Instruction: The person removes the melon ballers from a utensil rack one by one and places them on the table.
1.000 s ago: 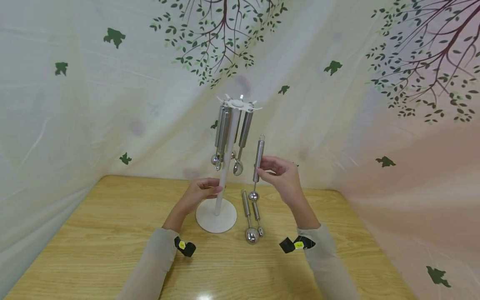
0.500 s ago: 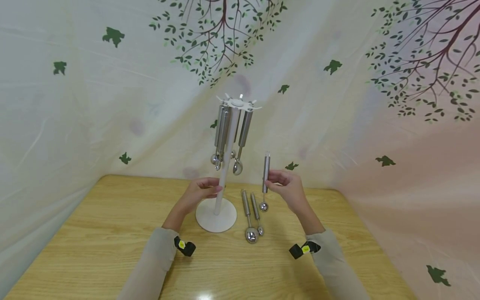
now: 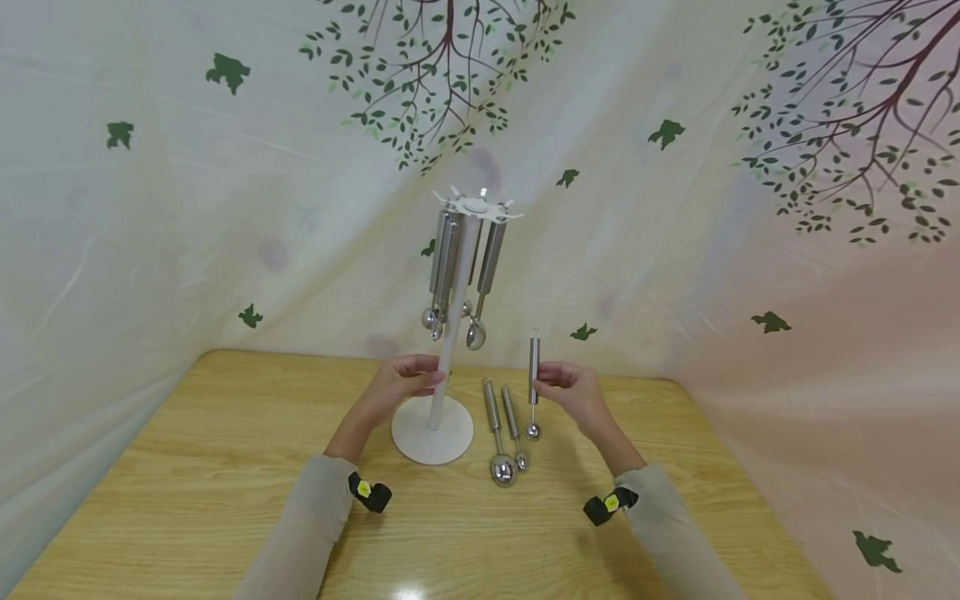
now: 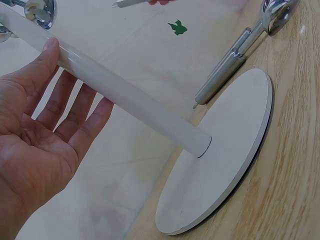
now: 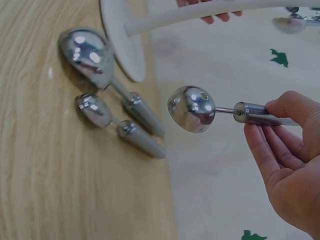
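My left hand (image 3: 397,387) holds the white pole (image 4: 125,92) of a utensil stand between thumb and fingers, above its round white base (image 3: 412,442). In my right hand (image 3: 577,394) a metal scoop (image 5: 192,109) is pinched by its handle. The scoop stands upright in the head view, bowl downward, just right of two other scoops. Those two, a larger scoop (image 3: 503,470) and a smaller scoop (image 3: 521,461), lie side by side on the table, bowls toward me. In the right wrist view the held scoop's bowl appears above the tabletop.
Several metal utensils (image 3: 447,258) hang from the hooked white top (image 3: 474,207) of the stand. The wooden table (image 3: 247,467) reaches back to a pale curtain (image 3: 300,167) printed with leaves and branches.
My right hand has moved down and slightly right with the scoop, away from the stand and from above the smaller scoop. The left hand keeps its hold on the pole.
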Tool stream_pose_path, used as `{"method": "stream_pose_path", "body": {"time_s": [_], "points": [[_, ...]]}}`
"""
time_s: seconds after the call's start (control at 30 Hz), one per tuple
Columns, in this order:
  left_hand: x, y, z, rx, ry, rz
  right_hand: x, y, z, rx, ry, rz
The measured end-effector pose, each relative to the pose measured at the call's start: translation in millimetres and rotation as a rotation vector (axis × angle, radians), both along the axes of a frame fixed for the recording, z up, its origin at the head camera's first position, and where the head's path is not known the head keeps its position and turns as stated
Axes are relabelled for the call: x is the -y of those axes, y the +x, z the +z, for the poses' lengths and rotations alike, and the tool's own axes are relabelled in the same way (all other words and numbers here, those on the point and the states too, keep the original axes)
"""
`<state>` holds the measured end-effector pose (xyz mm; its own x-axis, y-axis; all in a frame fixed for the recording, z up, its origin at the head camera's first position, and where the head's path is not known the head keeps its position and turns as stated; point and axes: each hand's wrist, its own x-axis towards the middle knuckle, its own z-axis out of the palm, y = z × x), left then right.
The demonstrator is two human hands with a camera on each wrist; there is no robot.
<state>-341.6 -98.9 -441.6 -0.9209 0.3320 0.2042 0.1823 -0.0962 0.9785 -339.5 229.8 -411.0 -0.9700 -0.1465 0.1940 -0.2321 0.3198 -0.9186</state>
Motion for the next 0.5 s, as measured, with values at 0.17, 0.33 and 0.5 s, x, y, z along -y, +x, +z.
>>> {"method": "stream_pose_path", "body": {"time_s": [0.17, 0.33, 0.5], "points": [[0.3, -1.0, -0.7, 0.002, -0.002, 0.005, -3, -4.6, -13.5, 0.042, 0.007, -0.011], [1.0, -0.5, 0.1, 0.009, -0.01, 0.001, -7, -7.0, -24.3, 0.101, -0.001, -0.017], [1.3, 0.0, 1.3, 0.011, -0.011, 0.001, -11, -7.8, -33.4, 0.144, -0.006, -0.015]]}}
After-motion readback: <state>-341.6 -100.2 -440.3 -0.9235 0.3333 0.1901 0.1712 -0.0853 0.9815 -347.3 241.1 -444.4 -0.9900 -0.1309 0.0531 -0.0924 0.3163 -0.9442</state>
